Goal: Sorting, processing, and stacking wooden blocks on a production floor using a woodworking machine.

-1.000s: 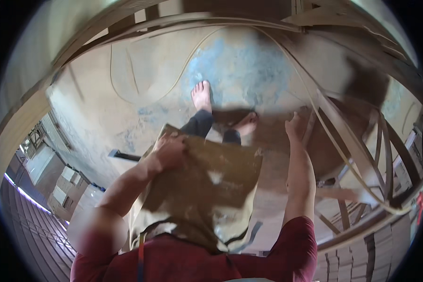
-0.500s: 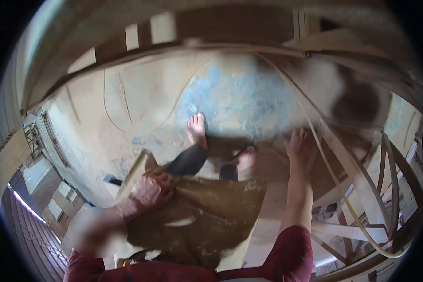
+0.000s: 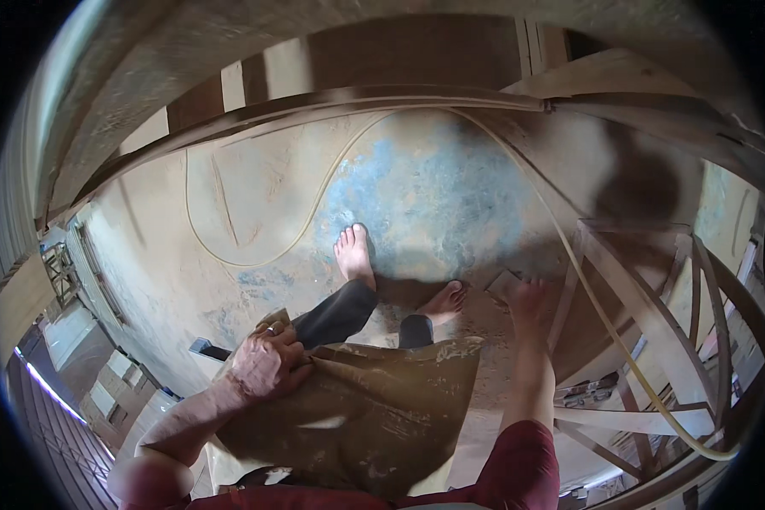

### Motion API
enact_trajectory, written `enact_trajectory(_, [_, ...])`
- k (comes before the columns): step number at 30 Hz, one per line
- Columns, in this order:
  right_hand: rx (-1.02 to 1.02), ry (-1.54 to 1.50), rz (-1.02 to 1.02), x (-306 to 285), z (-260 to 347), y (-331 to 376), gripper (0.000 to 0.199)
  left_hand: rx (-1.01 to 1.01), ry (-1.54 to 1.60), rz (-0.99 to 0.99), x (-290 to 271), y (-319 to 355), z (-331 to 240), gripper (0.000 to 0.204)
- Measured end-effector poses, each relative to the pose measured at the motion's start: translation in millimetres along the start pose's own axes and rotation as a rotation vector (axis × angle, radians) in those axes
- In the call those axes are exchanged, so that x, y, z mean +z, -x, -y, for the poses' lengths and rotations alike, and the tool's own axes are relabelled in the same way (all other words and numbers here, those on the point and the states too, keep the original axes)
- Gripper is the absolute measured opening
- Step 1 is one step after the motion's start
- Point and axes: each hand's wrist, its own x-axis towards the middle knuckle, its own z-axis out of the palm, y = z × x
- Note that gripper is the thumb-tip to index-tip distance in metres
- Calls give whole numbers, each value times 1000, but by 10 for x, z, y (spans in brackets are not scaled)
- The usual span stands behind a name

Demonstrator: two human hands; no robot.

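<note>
My left hand (image 3: 268,364) is closed at the edge of a stained brown sheet (image 3: 374,408) draped over my lap. Its fingers curl inward, and a tan piece (image 3: 277,318) sticks out just beyond them. Whether they grip that piece or the sheet's edge I cannot make out. Reaching down and forward, my right hand (image 3: 529,297) is a little blurred. It holds a small flat brownish pad (image 3: 505,286), low over the floor beside a bare foot (image 3: 447,301). Another bare foot (image 3: 352,253) stands farther left.
A pale hose (image 3: 561,229) loops across the worn blue-and-tan floor (image 3: 425,187) and down the right side. Wooden frames (image 3: 654,314) stand at right. A long wooden rail (image 3: 314,104) crosses the far side. A dark flat bar (image 3: 208,348) lies left of my lap.
My right hand has drawn slightly nearer and left, and the pad now shows in it. The left hand has shifted slightly down on the lap. The view has shifted a little.
</note>
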Motion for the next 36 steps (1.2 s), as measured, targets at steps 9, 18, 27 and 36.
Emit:
enact_trajectory(9, [32, -144, -461, 467, 701, 1251, 65, 98, 114, -142, 317, -388, 489, 18])
enact_trajectory(18, [1098, -2111, 871, -270, 520, 64, 84, 7, -90, 50, 3, -25, 57, 23])
enact_trajectory(27, [1375, -2129, 429, -1179, 1211, 102, 32, -39, -67, 11, 276, -22, 355, 30])
enact_trajectory(36, [177, -2321, 926, -1898, 1257, 544, 47, -3, -274, 160, 1310, -1140, 772, 39])
